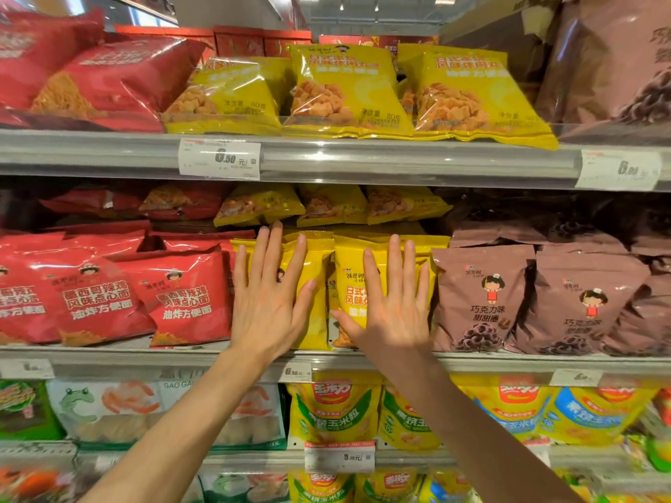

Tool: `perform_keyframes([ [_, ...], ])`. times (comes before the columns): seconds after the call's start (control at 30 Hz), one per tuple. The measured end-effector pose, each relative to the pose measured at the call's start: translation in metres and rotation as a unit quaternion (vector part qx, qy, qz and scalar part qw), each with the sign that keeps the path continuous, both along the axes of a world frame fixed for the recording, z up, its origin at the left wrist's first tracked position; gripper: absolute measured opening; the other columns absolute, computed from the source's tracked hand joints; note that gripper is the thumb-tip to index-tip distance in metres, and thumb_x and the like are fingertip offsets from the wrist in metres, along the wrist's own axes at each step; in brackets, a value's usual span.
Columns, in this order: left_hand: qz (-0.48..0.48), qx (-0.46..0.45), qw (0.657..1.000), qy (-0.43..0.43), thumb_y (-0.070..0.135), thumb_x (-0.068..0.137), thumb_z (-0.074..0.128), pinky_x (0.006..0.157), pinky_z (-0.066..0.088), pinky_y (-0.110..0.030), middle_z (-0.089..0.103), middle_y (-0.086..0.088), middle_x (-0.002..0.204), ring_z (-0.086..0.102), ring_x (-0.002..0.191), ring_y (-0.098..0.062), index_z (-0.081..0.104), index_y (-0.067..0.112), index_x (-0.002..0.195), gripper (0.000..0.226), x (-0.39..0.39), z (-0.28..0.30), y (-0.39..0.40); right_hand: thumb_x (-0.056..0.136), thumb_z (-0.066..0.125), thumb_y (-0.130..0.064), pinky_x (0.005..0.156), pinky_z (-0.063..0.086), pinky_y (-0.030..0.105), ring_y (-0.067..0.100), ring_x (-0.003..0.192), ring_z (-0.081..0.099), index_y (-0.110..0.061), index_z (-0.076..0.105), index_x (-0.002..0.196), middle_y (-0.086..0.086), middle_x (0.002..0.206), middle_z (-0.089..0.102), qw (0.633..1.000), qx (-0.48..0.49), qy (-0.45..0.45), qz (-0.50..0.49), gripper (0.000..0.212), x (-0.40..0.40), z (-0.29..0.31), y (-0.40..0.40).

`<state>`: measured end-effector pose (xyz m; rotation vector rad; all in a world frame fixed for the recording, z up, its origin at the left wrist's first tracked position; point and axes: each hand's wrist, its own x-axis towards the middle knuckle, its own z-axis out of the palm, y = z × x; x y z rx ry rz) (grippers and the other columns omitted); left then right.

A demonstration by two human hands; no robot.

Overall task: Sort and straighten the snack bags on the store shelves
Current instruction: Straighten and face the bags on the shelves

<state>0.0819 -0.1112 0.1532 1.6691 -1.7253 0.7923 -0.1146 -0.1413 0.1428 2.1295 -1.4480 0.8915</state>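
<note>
Both hands lie flat with straight, spread fingers and grasp nothing: the left hand [270, 295] presses on the front of the left yellow bag [316, 270] and the right hand [394, 303] presses on the right yellow bag [350, 281] just beside it, both bags standing upright at the front edge of the middle shelf [508, 363]. The pose reads as pushing the two bags square against the row behind them, so this yellow section appears to be the one in hand and nearly squared, though a narrow gap shows between the two bags. To the left, the red bags [181, 299] on the same shelf overlap and lean at differing angles, and they look as if they need straightening. To the right, the brown bags [483, 303] stand upright but crowd one another, and the farthest ones tilt. On the top shelf [399, 157] three yellow bags lying back [345, 92] are grouped together but sit askew, the rightmost overhanging the shelf lip above a price tag [219, 159]. The lower shelf bags [334, 412] face forward and seem tidier, though their edges are blurred. Colours are already grouped by kind across the shelves, so sorting seems largely done; what is left, by my judgement, is mostly straightening the red, brown and top rows.
</note>
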Motion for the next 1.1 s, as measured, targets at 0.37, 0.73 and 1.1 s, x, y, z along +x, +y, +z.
perform_keyframes([
  [0.37,-0.005,0.000,1.000,-0.006,0.046,0.107,0.033,0.129,0.007,-0.053,0.004,-0.014,0.173,-0.001,0.161,-0.030,0.020,0.018,0.164,0.065,0.003,-0.005,-0.009,0.096,0.049,-0.057,0.124,0.015,0.061,0.037,0.158,0.002,-0.014,0.025,0.162,0.020,0.170,0.006,0.999,-0.031,-0.015,0.012,0.082,-0.001,-0.010,-0.010],
  [0.73,-0.082,-0.015,0.996,0.006,0.030,0.106,0.041,0.129,0.008,-0.053,0.008,-0.017,0.172,0.003,0.160,-0.032,0.030,0.013,0.161,0.059,0.008,-0.001,0.013,0.104,0.041,-0.053,0.125,0.013,0.059,0.035,0.158,0.006,-0.011,0.022,0.162,0.018,0.170,0.009,0.998,-0.062,-0.003,-0.025,0.074,0.000,-0.008,-0.005],
  [1.1,-0.104,-0.023,0.994,0.018,0.028,0.104,0.053,0.122,0.028,-0.051,0.027,-0.018,0.168,0.029,0.155,-0.032,0.047,0.011,0.153,0.052,0.012,-0.014,0.018,0.103,0.041,-0.051,0.124,0.013,0.060,0.033,0.159,0.008,-0.013,0.024,0.162,0.015,0.171,0.011,0.999,-0.039,-0.028,-0.013,0.072,0.007,-0.013,-0.013],
])
